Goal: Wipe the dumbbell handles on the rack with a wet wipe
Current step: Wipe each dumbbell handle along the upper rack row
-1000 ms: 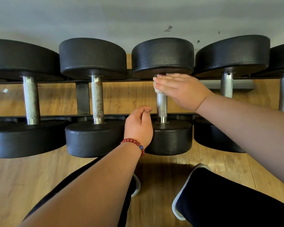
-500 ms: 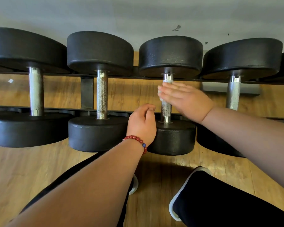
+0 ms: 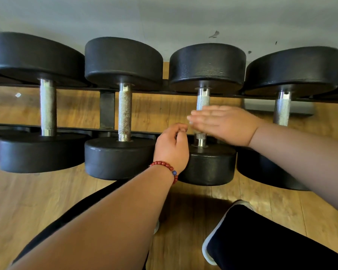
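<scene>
Steel handle (image 3: 203,101): knurled, part of the third dumbbell from the left on the rack; landmark for every line below; upper stretch and lowest tip in view, middle covered by the right hand.
Right hand (image 3: 225,126): laid across the middle of the steel handle, palm down, motion-blurred.
Right fingers (image 3: 203,117): straight and held together, pointing left past the steel handle; thumb hidden.
Wet wipe: not to be made out; under the right hand or lost in the blur, impossible to tell which.
Left hand (image 3: 171,148): just left of the steel handle's lower end, back of the hand toward the camera.
Left fingers (image 3: 180,129): curled in narrow, thumb tip against the index finger; contents of the curl impossible to tell.
Bead bracelet (image 3: 167,166): red with one blue bead, on the left wrist, below and left of the steel handle.
Far head (image 3: 207,64): black, at the top end of the steel handle.
Near head (image 3: 209,166): black, at the bottom end of the steel handle, left edge behind the left hand.
Second handle (image 3: 124,112): left of the steel handle, flecked brown, untouched.
First handle (image 3: 48,108): farther left again.
Fourth handle (image 3: 282,110): right of the steel handle, above the right wrist in view.
Rack strut (image 3: 107,111): black upright, left of the steel handle, just beyond the second handle.
Wood floor (image 3: 27,201): behind the steel handle through the rack and spread out below.
Shoe (image 3: 211,242): white-edged, below the steel handle, on the wood floor.
</scene>
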